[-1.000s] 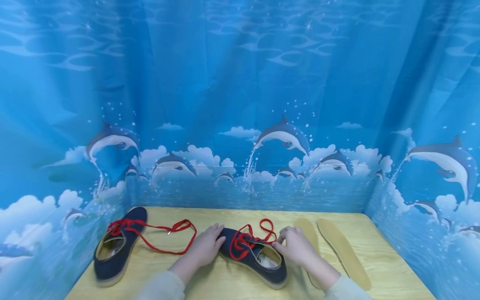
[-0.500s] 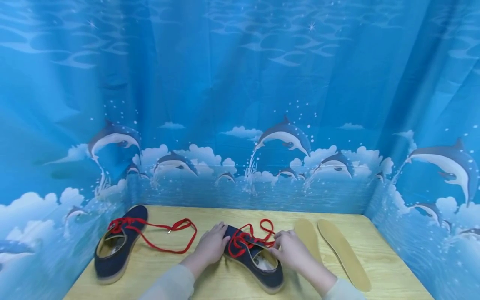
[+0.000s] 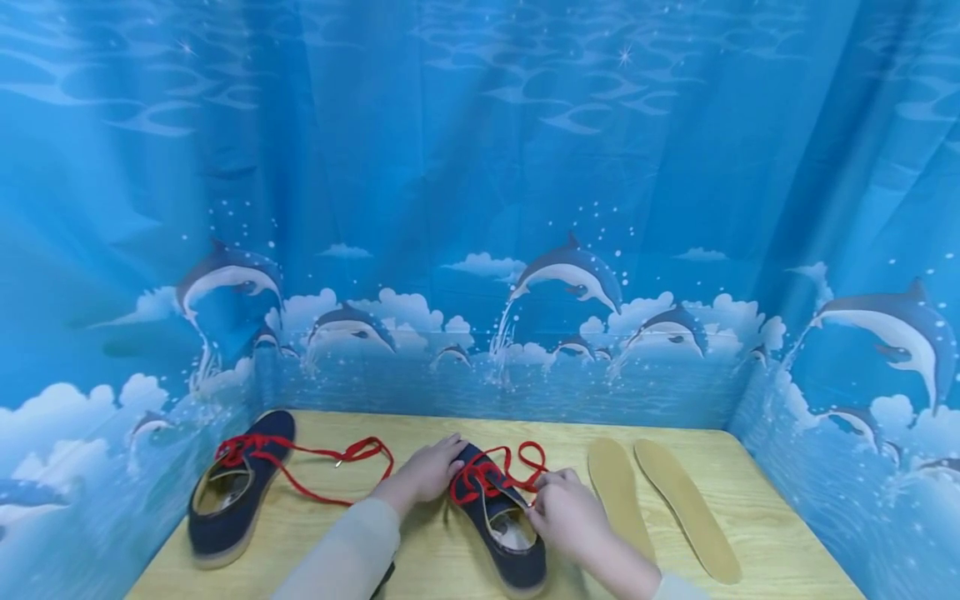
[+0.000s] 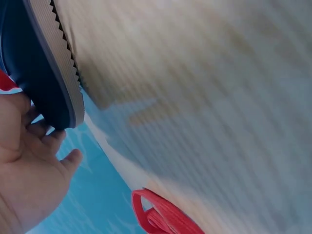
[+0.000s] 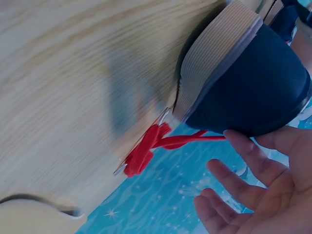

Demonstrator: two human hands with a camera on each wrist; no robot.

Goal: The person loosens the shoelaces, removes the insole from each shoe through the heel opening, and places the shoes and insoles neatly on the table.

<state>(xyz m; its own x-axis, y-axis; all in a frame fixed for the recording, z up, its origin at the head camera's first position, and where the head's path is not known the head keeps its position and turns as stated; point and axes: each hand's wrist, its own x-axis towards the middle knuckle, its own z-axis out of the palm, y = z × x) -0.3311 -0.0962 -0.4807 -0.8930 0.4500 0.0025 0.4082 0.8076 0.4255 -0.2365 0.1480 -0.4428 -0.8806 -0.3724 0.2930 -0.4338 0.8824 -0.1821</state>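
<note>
A navy canvas shoe point(image 3: 523, 567) with red laces point(image 3: 480, 477) stands on the table between both hands, its toe pointing away and slightly left. At the toe, my left hand point(image 3: 427, 473) holds on with bent fingers; in the left wrist view, the fingertips point(image 4: 53, 139) lie against the toe's end. My right hand point(image 3: 570, 517) pinches the collar edge on the right side, near the lace eyelets. Thumb and index finger meet the navy upper point(image 5: 248, 83) in the right wrist view, while the other fingers are spread. A whitish patch shows inside the shoe.
A second navy shoe point(image 3: 225, 533) stands at the table's left, its long red lace point(image 3: 367, 446) trailing rightward. Two tan insoles point(image 3: 618, 492) point(image 3: 686, 508) lie on the right of the wooden table point(image 3: 442, 567). A blue dolphin-print curtain point(image 3: 480, 167) encloses the back and sides.
The middle shoe has turned, its toe swinging away and rightward and its heel leftward. My left hand followed the toe; my right hand moved from beside the shoe to its collar.
</note>
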